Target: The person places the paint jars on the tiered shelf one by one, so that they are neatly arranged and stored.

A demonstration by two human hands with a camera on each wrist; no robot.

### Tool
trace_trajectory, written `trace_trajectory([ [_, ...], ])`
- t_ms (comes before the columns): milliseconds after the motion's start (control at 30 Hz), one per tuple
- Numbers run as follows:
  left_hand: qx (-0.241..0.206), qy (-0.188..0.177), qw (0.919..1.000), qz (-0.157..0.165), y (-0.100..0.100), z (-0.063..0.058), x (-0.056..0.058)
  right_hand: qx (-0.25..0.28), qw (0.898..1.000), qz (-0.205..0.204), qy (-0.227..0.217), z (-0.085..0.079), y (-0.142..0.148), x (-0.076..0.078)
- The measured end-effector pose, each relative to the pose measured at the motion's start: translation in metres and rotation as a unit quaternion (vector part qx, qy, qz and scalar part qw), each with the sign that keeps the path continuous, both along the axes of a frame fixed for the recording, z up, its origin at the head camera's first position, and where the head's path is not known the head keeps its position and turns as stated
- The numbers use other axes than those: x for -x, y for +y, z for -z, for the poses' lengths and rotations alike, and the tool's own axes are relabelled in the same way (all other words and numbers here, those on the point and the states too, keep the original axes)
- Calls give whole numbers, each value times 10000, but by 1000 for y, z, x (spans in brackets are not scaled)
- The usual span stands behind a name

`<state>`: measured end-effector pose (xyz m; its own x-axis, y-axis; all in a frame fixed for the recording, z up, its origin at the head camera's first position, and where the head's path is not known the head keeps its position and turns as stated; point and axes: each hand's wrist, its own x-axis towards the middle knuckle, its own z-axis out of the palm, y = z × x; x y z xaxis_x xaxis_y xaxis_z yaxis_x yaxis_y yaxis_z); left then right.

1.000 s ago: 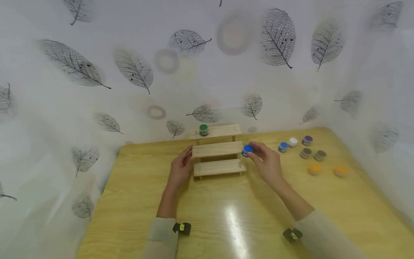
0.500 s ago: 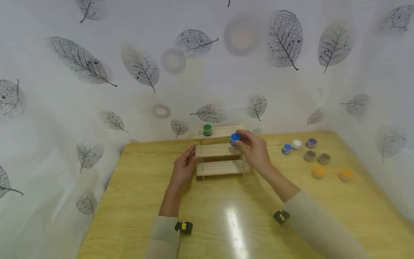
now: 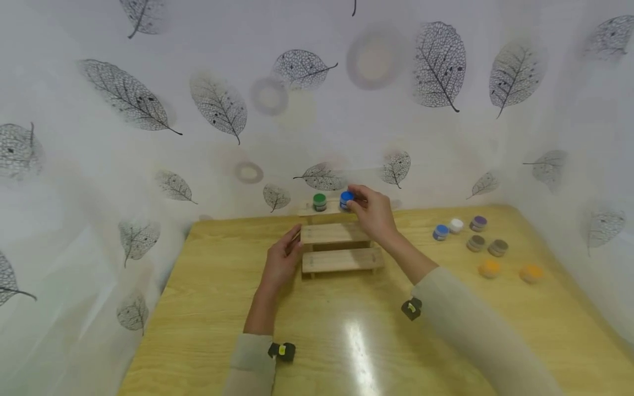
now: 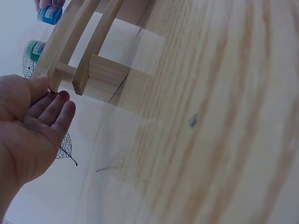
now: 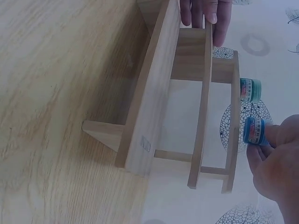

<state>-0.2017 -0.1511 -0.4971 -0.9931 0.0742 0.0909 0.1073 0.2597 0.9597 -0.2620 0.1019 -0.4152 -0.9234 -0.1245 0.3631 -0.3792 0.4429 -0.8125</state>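
Observation:
A small three-step wooden shelf [image 3: 337, 233] stands near the wall. My left hand [image 3: 281, 261] holds the left end of its middle board, the thumb on one side and the fingers on the other in the right wrist view. My right hand [image 3: 375, 215] pinches a blue-lidded paint jar [image 3: 346, 201] between thumb and fingers at the top board. In the right wrist view the blue jar [image 5: 254, 130] is upright against that board; whether its full weight rests there I cannot tell. Left of it, a green-lidded paint jar [image 3: 319, 202] sits on the same board.
On the table [image 3: 327, 319] to the right stand more paint jars: a blue one [image 3: 441, 232], a white one [image 3: 455, 225], a purple one [image 3: 478, 223], two brownish ones [image 3: 476, 243] and two orange ones [image 3: 490, 268]. A leaf-patterned wall covering [image 3: 317, 132] rises behind the shelf.
My right hand has carried the blue jar left and back from beside the shelf to the top board, near the green jar. My left hand has stayed at the shelf's end.

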Motion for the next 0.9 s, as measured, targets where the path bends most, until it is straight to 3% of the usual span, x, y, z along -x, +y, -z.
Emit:
trace_trajectory([
  [433,-69,111,9999,53,-2,1,1,-83,9994,-141,-316,4,-8,12],
  [900,-36,55,10000,-28,-1,1,1,49,9993,-268,-250,9,-7,14],
])
